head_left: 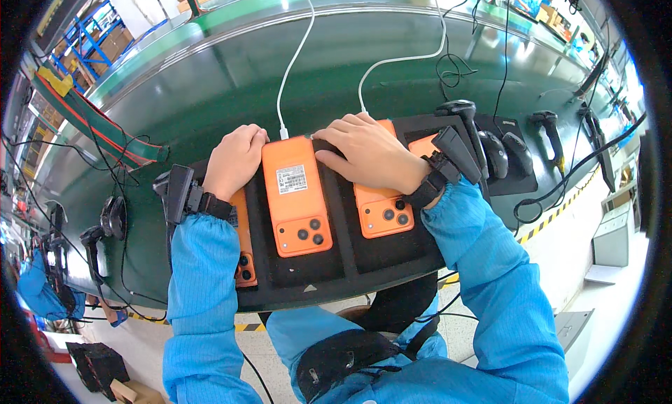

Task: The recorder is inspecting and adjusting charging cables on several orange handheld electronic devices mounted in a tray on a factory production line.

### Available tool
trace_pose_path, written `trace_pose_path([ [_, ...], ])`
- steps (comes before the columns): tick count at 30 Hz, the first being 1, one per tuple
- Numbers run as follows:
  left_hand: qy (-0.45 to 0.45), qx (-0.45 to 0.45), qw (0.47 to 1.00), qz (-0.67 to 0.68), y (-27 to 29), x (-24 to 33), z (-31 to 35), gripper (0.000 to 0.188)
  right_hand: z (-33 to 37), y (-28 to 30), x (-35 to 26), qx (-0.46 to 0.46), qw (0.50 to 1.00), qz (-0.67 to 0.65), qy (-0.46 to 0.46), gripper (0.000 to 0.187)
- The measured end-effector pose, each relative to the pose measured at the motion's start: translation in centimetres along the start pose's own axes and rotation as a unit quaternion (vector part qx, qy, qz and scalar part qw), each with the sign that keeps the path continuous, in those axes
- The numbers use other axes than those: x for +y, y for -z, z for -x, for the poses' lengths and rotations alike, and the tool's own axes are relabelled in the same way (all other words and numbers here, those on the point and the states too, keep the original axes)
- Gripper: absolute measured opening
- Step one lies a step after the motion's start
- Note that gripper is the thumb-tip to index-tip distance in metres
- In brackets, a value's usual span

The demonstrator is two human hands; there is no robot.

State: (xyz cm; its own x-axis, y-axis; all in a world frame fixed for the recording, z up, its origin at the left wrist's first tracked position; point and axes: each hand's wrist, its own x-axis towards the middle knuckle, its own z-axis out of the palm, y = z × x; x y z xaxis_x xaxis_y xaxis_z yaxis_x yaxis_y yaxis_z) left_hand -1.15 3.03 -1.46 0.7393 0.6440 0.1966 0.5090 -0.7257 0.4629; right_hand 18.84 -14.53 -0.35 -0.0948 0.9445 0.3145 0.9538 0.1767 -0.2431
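An orange phone lies back up in the middle of a black tray, with a white label and a white cable at its far end. My left hand is closed, fingers bent, beside that phone's upper left edge and over another orange phone; what its fingertips hold is hidden. My right hand lies over a third orange phone, thumb apart and fingers stretched towards the middle phone's upper right corner. A second white cable runs to behind my right fingers.
Black handheld scanners stand at the right and the left. Part of another orange piece shows beside my right wrist. Black devices are strapped to both wrists. Loose black cables hang at the right. A green conveyor runs behind.
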Motion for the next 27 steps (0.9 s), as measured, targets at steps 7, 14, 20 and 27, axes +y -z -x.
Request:
trace_pose_path([
  [7, 0.021, -0.005, 1.000, 0.002, 0.03, 0.21, 0.03, 0.033, 0.02, -0.01, 0.00, -0.008, 1.000, -0.002, -0.005, 0.037],
  [14, 0.019, -0.007, 1.000, -0.006, -0.06, -0.02, -0.03, 0.034, 0.02, 0.04, -0.09, -0.005, 1.000, -0.005, -0.004, 0.037],
  [20, 0.019, -0.002, 1.000, -0.004, 0.01, 0.16, 0.06, 0.033, -0.03, -0.04, -0.07, -0.006, 1.000, -0.008, -0.006, 0.037],
  [27, -0.004, 0.009, 1.000, 0.000, -0.11, -0.08, 0.03, 0.033, 0.05, -0.71, 0.20, 0.067, 0.997, 0.000, 0.030, 0.030],
])
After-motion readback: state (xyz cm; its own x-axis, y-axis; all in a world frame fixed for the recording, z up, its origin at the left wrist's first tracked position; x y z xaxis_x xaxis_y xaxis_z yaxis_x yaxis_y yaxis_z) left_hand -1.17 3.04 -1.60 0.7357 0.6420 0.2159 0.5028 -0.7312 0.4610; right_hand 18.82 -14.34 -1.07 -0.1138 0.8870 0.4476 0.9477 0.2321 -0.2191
